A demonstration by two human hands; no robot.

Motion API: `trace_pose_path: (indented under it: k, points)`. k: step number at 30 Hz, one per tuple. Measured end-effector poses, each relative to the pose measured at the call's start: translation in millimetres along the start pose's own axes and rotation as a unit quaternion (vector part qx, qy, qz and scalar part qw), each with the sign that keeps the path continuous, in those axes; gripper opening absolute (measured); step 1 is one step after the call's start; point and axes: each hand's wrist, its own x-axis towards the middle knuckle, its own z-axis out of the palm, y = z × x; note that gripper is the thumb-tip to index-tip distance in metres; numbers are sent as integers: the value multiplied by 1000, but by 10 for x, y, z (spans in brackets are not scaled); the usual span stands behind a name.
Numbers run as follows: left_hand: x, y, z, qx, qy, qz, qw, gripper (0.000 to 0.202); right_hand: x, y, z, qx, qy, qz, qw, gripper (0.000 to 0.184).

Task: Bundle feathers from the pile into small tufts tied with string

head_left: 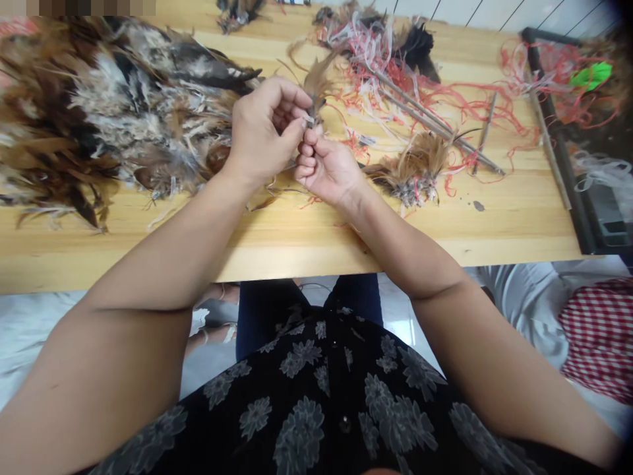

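Over the wooden table, my left hand (267, 128) is closed in a pinch at the base of a small brown feather bunch (319, 82), whose tips point up and away. My right hand (330, 165) meets it from the right, fingers curled and thumb pressed in at the same base. A small pale bit shows between the fingertips; what it is cannot be made out. Left of my hands lies a big heap of brown, grey and white feathers (163, 99). Another tan feather bunch (418, 168) rests just right of my right hand.
Red and white plastic strings (366, 46) tangle at the back with dark feathers. Thin sticks (435, 122) lie across the right side. A black-framed tray (558, 145) at far right holds strings and a bright green piece (592, 77). The table's front edge (306, 274) is near my body.
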Motion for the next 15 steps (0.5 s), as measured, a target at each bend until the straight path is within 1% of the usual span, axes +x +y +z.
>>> trace_pose_path:
  k: [5, 9, 12, 15]
  points:
    - [-38, -45, 60, 74, 39, 57, 995, 22, 9, 31, -4, 7, -12, 8, 1000, 44]
    - [-37, -85, 93, 73, 62, 80, 992, 14, 34, 40, -13, 12, -19, 10, 1000, 46]
    - [-38, -78, 96, 63, 47, 80, 994, 12, 49, 40, -9, 20, -13, 7, 1000, 46]
    - [-59, -28, 109, 53, 27, 61, 996, 14, 57, 41, 4, 23, 19, -2, 1000, 46]
